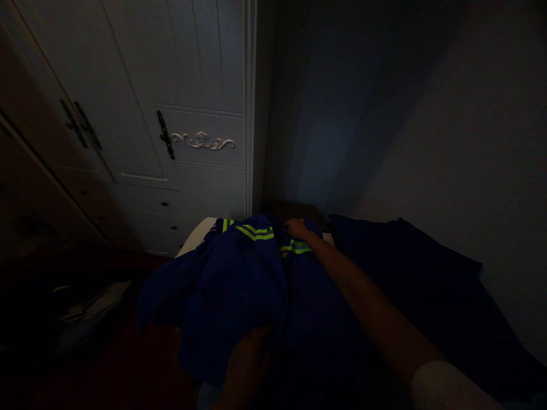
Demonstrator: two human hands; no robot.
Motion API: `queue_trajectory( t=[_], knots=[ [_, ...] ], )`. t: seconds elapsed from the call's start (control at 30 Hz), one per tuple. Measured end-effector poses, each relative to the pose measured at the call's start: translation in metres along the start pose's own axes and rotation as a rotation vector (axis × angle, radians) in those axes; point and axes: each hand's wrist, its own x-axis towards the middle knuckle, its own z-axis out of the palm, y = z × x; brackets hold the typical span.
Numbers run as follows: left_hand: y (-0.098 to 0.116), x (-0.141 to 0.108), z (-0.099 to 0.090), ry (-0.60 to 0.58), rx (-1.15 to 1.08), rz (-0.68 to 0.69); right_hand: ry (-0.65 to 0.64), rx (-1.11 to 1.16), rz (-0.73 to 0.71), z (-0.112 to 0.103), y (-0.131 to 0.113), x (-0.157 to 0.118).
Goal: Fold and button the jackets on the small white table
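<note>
A dark blue garment [239, 279] with bright yellow-green stripes lies spread over a light-coloured surface [196, 236], its left part hanging down over the edge. My right hand [297, 228] reaches far forward and rests on the garment's upper part, beside the stripes; its fingers are curled against the cloth, and the dim light hides how they hold it. My left hand [252, 347] is at the garment's near edge, low in the view, with its fingers bent in shadow at the cloth. What they hold cannot be made out.
A white wardrobe [205, 188] with dark handles stands at the back left. More dark blue cloth [410, 267] lies at the right against the grey wall [478, 171]. A dark bundle with light patches [94, 304] lies on the red floor [141, 364] at the left.
</note>
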Motion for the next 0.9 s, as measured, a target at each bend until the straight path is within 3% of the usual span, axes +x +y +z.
queue_trajectory(
  t=[0.1,0.17,0.27,0.33,0.4,0.5,0.6,0.7,0.8,0.9],
  knots=[
    [-0.022,-0.002,-0.050,0.437,-0.195,-0.094,0.101,0.083,0.086,-0.019,0.027,-0.005],
    [-0.035,0.001,-0.090,0.667,-0.178,-0.219,0.139,0.129,0.193,-0.032,0.054,-0.017],
    [-0.033,0.024,-0.136,0.832,-0.079,-0.204,0.047,0.221,0.335,-0.038,0.092,-0.050],
    [-0.015,0.053,-0.143,0.877,0.011,-0.064,-0.063,0.313,0.383,-0.031,0.105,-0.077],
    [0.012,0.089,-0.131,0.840,0.094,0.154,-0.137,0.424,0.385,-0.018,0.103,-0.102],
    [0.046,0.139,-0.091,0.601,0.247,0.432,-0.135,0.582,0.323,0.003,0.079,-0.128],
    [0.052,0.171,-0.051,0.405,0.383,0.412,-0.011,0.788,0.252,0.021,0.054,-0.139],
    [0.035,0.184,-0.028,0.341,0.455,0.327,0.053,0.910,0.271,0.031,0.049,-0.146],
    [0.018,0.185,-0.019,0.372,0.488,0.319,-0.020,0.930,0.325,0.028,0.063,-0.156],
    [0.015,0.183,-0.017,0.405,0.504,0.301,-0.276,1.015,0.402,0.018,0.079,-0.168]
  ],
)
